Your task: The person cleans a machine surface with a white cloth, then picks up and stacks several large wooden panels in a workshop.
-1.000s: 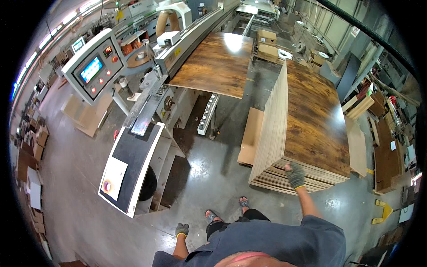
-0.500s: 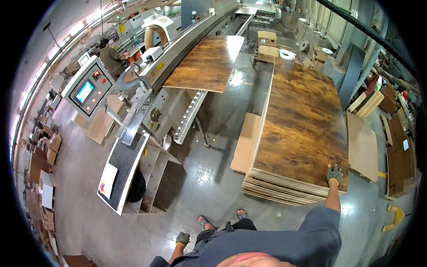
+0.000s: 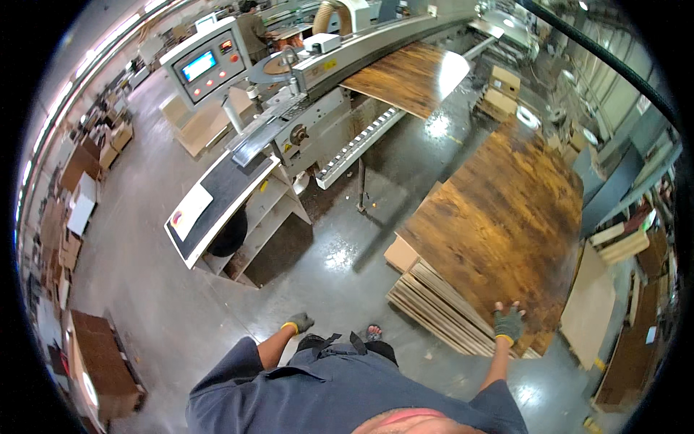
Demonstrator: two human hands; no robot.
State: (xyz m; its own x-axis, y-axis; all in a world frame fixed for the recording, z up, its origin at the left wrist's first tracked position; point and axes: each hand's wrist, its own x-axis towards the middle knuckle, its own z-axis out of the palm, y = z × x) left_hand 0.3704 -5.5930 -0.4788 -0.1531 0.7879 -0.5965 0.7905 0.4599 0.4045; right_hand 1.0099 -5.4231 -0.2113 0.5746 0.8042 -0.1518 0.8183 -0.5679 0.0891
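My right hand [image 3: 510, 323], in a dark fingerless glove with a yellow cuff, lies flat with spread fingers on the near end of a brown wood-grain panel [image 3: 499, 217]. This top panel sits askew on a stack of similar panels [image 3: 441, 307], its near-left corner jutting past the stack's left side. The stack's pale layered edges show below it. My left hand [image 3: 298, 322], gloved alike, hangs in front of my body over the floor, fingers curled in and nothing visible in them.
Ahead on the left is a long machine [image 3: 347, 61] with a control panel [image 3: 206, 64], bearing another wood-grain panel [image 3: 408, 76]. A black-topped stand [image 3: 217, 199] adjoins its near end. Cardboard boxes [image 3: 499, 94] stand beyond the stack. A person [image 3: 254, 32] works behind the machine.
The top panel has turned on the stack, its near end swinging left and uncovering edges below. My right hand moved left with it. My left hand rose a little, and my view turned left.
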